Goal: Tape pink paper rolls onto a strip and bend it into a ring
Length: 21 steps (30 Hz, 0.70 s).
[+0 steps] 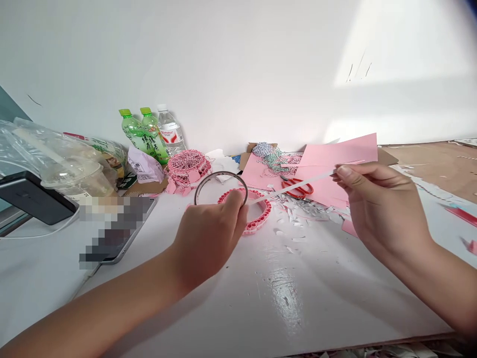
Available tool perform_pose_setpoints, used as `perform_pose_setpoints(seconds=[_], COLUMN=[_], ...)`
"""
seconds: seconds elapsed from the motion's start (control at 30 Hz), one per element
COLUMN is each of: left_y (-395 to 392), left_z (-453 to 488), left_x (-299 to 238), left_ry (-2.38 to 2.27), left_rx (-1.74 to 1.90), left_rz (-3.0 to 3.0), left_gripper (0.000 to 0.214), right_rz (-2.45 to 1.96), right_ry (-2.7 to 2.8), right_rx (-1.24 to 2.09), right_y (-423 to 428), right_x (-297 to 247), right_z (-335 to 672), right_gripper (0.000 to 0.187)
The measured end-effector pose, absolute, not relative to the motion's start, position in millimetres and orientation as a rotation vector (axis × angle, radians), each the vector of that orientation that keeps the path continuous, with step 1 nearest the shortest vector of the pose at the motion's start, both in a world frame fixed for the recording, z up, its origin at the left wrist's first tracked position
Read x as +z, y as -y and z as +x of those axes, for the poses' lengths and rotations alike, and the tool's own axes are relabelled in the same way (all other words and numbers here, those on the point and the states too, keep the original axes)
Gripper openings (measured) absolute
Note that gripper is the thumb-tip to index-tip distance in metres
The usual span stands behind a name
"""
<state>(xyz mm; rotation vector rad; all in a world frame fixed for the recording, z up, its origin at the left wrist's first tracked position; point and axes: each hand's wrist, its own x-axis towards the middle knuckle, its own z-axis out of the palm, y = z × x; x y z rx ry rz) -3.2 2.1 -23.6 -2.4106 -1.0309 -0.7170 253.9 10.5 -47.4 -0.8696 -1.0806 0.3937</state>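
My left hand (212, 233) is closed round the near edge of a thin roll of tape (197, 191), held above the table. From the roll a pale strip of tape (294, 187) stretches up to the right. Its free end is pinched between the thumb and fingers of my right hand (380, 204). Behind my left hand, partly covered by it, a pink ring of small rolled paper loops (264, 216) lies on the white table. Red-handled scissors (300, 189) rest beyond the strip.
Pink paper sheets (339, 154), balls of twine (274, 156) and white paper scraps (294, 216) lie at the back. A pink twine-wrapped piece (188, 166) stands near several bottles (149, 134). On the left are a phone (128, 231), a plastic cup (78, 174) and a black device (37, 196).
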Motion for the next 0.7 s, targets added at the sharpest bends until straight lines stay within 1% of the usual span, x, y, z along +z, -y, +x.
perform_pose_setpoints(seconds=[0.1,0.2,0.37,0.43,0.47,0.57,0.63,0.7], left_y=[-4.7,-8.7,-14.1,-13.3,-12.2,-6.4,-1.7,2.6], left_z=[-4.7,-5.9,-5.3,-3.3,-2.1,1.8,4.4,6.4], left_x=[-22.9,-22.3,-21.5,-23.1,-24.5,-29.9,-33.9,-37.6], left_ry=[0.988,0.903,0.704,0.623,0.602,0.579,0.581,0.584], left_rx=[-0.649,-0.663,-0.692,-0.684,-0.676,-0.664,-0.657,-0.648], left_rz=[-2.299,-2.163,-2.021,-2.035,-2.052,-2.113,-2.165,-2.22], left_gripper=[0.017,0.02,0.025,0.028,0.028,0.029,0.028,0.026], right_rz=[-0.899,-0.923,-0.953,-0.966,-0.972,-0.927,-0.818,-0.733], right_ry=[1.102,1.121,1.123,1.21,1.291,1.621,1.843,1.989], right_rx=[0.418,0.399,0.237,0.082,-0.023,-0.401,-0.671,-0.841], right_y=[-14.9,-19.2,-16.5,-8.3,-3.0,13.2,21.6,27.2], right_x=[-50.4,-52.5,-52.0,-50.3,-49.3,-47.6,-48.7,-51.8], right_z=[255.6,257.5,254.3,249.3,246.5,237.7,231.9,226.2], right_gripper=[0.008,0.01,0.007,0.007,0.009,0.027,0.036,0.034])
